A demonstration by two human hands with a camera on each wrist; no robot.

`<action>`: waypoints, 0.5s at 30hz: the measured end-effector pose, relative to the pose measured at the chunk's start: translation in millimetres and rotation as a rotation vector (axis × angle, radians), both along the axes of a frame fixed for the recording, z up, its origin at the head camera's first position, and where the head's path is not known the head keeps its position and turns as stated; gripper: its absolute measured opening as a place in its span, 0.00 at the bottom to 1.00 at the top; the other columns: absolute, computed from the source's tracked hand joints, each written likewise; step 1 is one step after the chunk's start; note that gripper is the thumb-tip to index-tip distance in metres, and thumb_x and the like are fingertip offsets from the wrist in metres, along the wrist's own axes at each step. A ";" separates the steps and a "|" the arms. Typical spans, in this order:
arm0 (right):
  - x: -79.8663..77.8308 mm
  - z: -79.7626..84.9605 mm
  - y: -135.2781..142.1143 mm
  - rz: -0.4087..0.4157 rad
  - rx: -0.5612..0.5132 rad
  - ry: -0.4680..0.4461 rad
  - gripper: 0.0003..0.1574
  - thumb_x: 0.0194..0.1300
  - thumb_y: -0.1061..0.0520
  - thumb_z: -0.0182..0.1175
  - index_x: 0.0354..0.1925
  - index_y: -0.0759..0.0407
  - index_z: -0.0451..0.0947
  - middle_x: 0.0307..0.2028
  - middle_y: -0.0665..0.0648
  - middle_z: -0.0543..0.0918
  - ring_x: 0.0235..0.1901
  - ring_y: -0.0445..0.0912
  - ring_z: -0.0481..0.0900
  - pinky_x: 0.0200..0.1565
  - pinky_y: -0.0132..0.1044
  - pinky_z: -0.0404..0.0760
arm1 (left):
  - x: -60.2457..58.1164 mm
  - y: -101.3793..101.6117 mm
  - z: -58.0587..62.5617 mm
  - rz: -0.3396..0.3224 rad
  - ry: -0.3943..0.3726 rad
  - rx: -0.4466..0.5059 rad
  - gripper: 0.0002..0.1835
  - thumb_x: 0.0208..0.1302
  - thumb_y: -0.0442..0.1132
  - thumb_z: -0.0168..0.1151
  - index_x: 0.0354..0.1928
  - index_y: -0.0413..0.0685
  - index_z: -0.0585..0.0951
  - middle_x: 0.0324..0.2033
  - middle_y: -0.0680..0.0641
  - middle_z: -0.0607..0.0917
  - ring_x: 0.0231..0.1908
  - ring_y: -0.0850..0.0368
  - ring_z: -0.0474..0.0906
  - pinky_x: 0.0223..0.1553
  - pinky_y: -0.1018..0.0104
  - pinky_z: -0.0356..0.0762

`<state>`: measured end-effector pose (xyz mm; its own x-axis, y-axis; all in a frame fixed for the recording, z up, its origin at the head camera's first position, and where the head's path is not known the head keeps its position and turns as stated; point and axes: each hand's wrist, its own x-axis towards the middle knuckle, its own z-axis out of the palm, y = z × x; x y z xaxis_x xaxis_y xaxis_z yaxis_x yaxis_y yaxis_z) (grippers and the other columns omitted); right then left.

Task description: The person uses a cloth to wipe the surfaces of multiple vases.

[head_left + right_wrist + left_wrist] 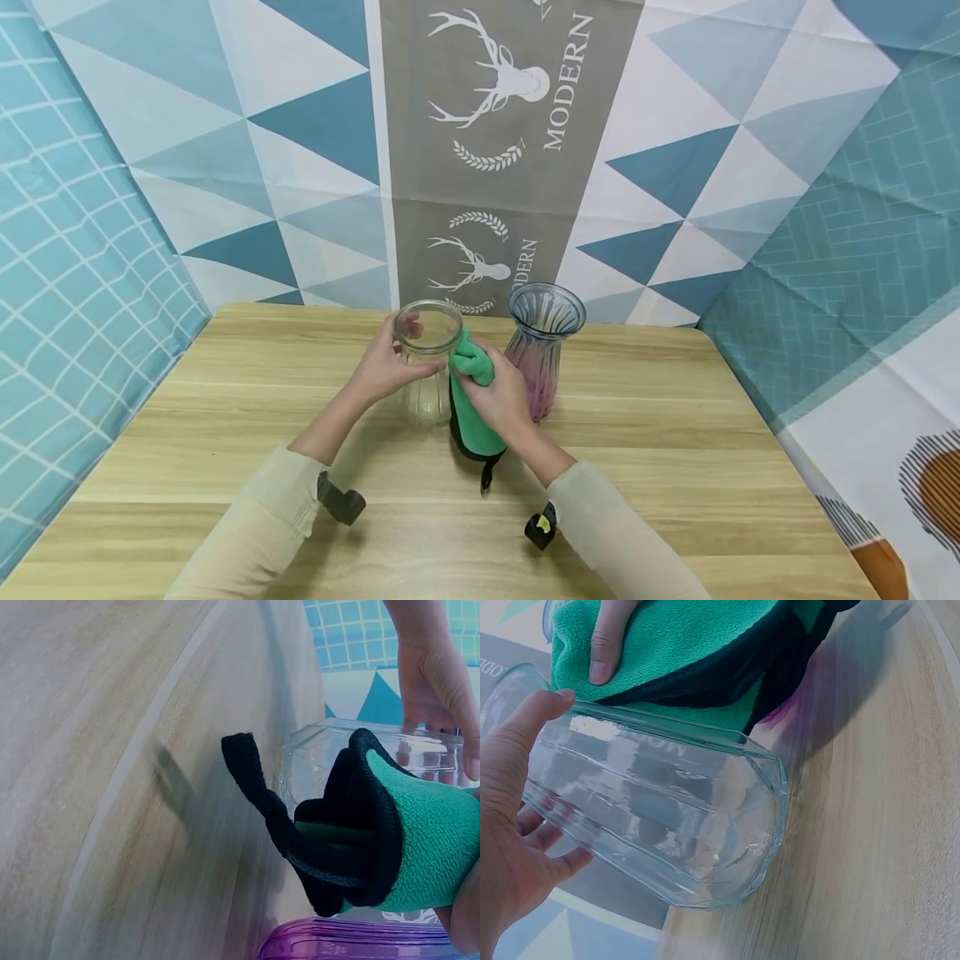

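Observation:
A clear ribbed glass vase [427, 402] stands upright near the back of the table, and my left hand [386, 365] grips it below the rim, thumb on the near side and fingers round the far side. My right hand [504, 398] holds a bunched green cloth [480, 427] with black edging and a black hanging loop [251, 769]. In the left wrist view the cloth lies right along the side of the clear vase. Just right of the right hand is a second glass vase [546, 354], blue at its flared top and purple below, partly hidden by that hand.
The wood-grain table [637, 483] ends at a patterned cloth backdrop [322, 167] behind the vases. Blue tile-patterned cloth [67, 250] hangs at the left, and more patterned cloth [847, 250] at the right. Small black mounts [341, 504] sit at both wrists.

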<state>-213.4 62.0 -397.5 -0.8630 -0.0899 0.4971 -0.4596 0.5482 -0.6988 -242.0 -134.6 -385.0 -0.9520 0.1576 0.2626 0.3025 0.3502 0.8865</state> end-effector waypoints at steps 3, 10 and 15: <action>-0.4 -0.5 0.0 0.007 0.007 -0.005 0.25 0.57 0.54 0.66 0.53 0.56 0.76 0.45 0.56 0.84 0.42 0.48 0.82 0.43 0.44 0.81 | -0.1 -0.3 0.8 -0.001 0.004 -0.004 0.50 0.43 0.43 0.77 0.66 0.42 0.59 0.58 0.40 0.72 0.59 0.45 0.68 0.62 0.44 0.65; 0.8 -7.6 1.5 0.019 0.042 -0.021 0.23 0.56 0.55 0.67 0.51 0.59 0.77 0.45 0.57 0.84 0.44 0.50 0.82 0.45 0.44 0.81 | -1.2 -1.2 0.3 -0.012 0.001 0.000 0.48 0.43 0.42 0.76 0.65 0.42 0.60 0.56 0.40 0.74 0.59 0.45 0.69 0.62 0.43 0.65; 2.6 -13.8 2.8 0.016 0.067 -0.056 0.23 0.57 0.54 0.66 0.52 0.57 0.77 0.47 0.57 0.84 0.47 0.50 0.82 0.48 0.44 0.81 | -2.3 -2.0 -1.3 -0.022 0.011 -0.003 0.47 0.44 0.41 0.76 0.65 0.42 0.60 0.54 0.39 0.75 0.58 0.45 0.69 0.62 0.41 0.64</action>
